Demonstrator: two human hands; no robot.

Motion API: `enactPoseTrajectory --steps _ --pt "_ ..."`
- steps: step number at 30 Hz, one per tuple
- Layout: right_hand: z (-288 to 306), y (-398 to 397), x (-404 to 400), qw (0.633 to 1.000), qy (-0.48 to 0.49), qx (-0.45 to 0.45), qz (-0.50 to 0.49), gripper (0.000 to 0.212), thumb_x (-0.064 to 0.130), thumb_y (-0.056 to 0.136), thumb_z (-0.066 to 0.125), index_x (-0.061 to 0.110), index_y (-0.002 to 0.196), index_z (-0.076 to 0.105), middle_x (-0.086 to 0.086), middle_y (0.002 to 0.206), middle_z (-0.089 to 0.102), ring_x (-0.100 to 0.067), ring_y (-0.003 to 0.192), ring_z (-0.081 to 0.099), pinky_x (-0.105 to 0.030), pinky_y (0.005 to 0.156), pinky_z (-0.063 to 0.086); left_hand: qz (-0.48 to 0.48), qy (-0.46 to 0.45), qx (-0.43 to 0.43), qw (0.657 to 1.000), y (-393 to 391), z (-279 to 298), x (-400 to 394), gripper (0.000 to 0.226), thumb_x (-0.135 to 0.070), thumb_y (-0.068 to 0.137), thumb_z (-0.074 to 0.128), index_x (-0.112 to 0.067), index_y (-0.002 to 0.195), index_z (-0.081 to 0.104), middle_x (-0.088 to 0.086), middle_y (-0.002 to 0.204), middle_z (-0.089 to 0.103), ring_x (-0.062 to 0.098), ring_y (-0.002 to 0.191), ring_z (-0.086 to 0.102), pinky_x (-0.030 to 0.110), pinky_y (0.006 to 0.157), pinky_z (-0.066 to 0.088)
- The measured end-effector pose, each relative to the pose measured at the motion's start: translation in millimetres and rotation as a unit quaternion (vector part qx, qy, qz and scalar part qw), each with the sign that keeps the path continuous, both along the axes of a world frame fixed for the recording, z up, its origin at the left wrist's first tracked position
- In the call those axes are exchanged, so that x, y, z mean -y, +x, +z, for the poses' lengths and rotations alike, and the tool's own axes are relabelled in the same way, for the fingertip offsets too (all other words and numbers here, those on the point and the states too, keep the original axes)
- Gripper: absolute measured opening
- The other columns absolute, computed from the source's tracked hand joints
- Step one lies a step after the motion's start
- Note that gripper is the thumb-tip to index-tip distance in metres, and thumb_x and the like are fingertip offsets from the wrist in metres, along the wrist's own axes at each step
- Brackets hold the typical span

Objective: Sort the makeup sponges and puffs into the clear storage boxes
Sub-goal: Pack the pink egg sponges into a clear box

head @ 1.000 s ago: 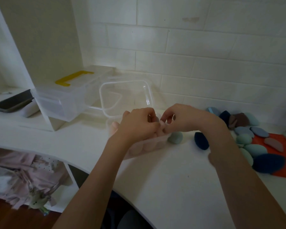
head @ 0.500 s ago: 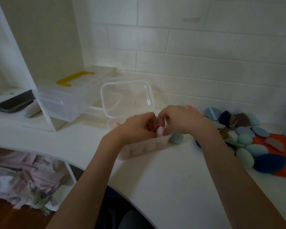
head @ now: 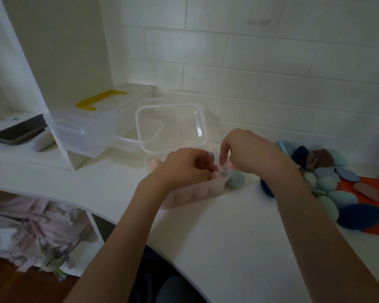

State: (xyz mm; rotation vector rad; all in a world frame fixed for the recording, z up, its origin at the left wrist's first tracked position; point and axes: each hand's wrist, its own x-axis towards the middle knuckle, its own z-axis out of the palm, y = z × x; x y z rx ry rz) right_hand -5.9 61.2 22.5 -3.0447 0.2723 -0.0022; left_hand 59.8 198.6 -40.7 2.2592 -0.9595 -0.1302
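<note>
The left hand and right hand reach into the shallow clear plastic box of rounded pink sponges, fingers curled; their grip contents cannot be told. A smooth mint egg-shaped sponge touches the box's right wall, and the clear rounded-square lid stands tilted behind.

The open box sits on the table. Its lid stands behind it. Loose sponges lie right of it.
</note>
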Motion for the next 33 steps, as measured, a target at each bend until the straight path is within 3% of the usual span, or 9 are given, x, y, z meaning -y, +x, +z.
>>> enactPoseTrajectory --steps 2,7,13,16,20,24,28,31,33 --pt "-5.2 1.4 -4.4 0.998 -0.064 -0.013 -0.010 0.022 0.010 0.088 0.054 0.021 0.102 0.067 -0.005 0.108 0.054 -0.022 0.094 0.049 -0.038 0.090 0.045 0.007 -0.002 0.010 1.000 0.3 -0.9 0.9 0.014 -0.024 0.077 0.063 -0.037 0.074 0.060 -0.017 0.072 0.062 -0.005 0.070 0.055 0.026 0.078 0.039" --pt "-17.8 8.2 -9.4 0.983 -0.106 -0.153 0.014 0.030 0.012 0.095 0.039 0.010 0.121 0.055 -0.014 0.111 0.048 -0.031 0.107 0.045 -0.032 0.081 0.034 0.005 0.002 0.024 1.000 2.4 -3.2 1.4 0.004 -0.025 0.078 0.064 -0.027 0.081 0.067 -0.019 0.067 0.060 -0.004 0.069 0.054 0.028 0.079 0.038" --pt "-4.5 4.4 -2.5 0.996 0.008 -0.080 -0.037 0.029 0.007 0.086 0.050 0.020 0.103 0.071 -0.006 0.116 0.061 -0.025 0.101 0.056 -0.038 0.092 0.048 0.010 0.003 0.033 0.999 1.3 -2.6 2.5 0.008 -0.029 0.079 0.063 -0.030 0.072 0.060 -0.012 0.069 0.061 0.000 0.070 0.054 0.029 0.080 0.038" --pt "2.4 0.5 -8.4 0.998 0.035 -0.021 -0.040 0.031 0.004 0.080 0.056 0.030 0.085 0.072 -0.005 0.111 0.057 -0.027 0.098 0.057 -0.041 0.090 0.049 0.012 0.002 0.032 0.999 0.7 -2.6 1.8 0.004 -0.029 0.078 0.063 -0.030 0.082 0.064 -0.013 0.072 0.062 0.001 0.072 0.054 0.033 0.083 0.040" --pt "-5.9 1.2 -13.6 0.998 0.004 -0.046 -0.040 0.032 0.006 0.086 0.051 0.023 0.105 0.069 -0.004 0.113 0.063 -0.024 0.099 0.058 -0.035 0.090 0.047 0.003 0.004 0.031 1.000 0.2 -1.9 1.1 0.008 -0.028 0.078 0.063 -0.029 0.085 0.066 -0.016 0.071 0.061 -0.003 0.071 0.053 0.035 0.087 0.041" --pt "4.3 1.8 -9.5 0.998 0.023 -0.005 -0.064 0.028 0.006 0.080 0.060 0.026 0.094 0.073 -0.006 0.118 0.059 -0.026 0.105 0.056 -0.042 0.095 0.046 0.013 0.005 0.034 0.999 0.1 -0.8 1.9 0.009 -0.032 0.080 0.062 -0.027 0.086 0.065 -0.010 0.077 0.063 0.001 0.074 0.054 0.031 0.084 0.042" --pt "-3.7 4.8 -10.0 0.993 0.030 -0.097 -0.066 0.028 0.008 0.087 0.055 0.017 0.110 0.069 -0.008 0.123 0.059 -0.025 0.103 0.057 -0.033 0.090 0.045 0.019 0.012 0.036 0.999 -0.7 -1.2 2.5 0.013 -0.036 0.081 0.061 -0.027 0.088 0.067 -0.009 0.077 0.065 0.006 0.076 0.057 0.032 0.081 0.041" --pt "-4.3 8.9 -3.4 0.996 0.061 -0.016 -0.067 0.031 0.000 0.081 0.055 0.024 0.083 0.075 -0.003 0.113 0.062 -0.022 0.085 0.061 -0.038 0.084 0.050 0.047 -0.013 0.062 0.997 -3.8 3.6 1.7 0.015 -0.037 0.087 0.056 -0.028 0.091 0.067 -0.013 0.075 0.062 0.009 0.078 0.060 0.030 0.076 0.044" --pt "-4.8 11.0 4.1 0.988 0.098 0.077 -0.087 0.043 -0.005 0.079 0.047 0.029 0.063 0.068 0.002 0.104 0.060 -0.021 0.072 0.060 -0.045 0.083 0.052 0.111 -0.114 0.088 0.983 -4.8 9.4 -3.1 0.016 -0.030 0.089 0.052 -0.027 0.098 0.065 -0.014 0.079 0.063 0.007 0.076 0.062 0.027 0.068 0.047"
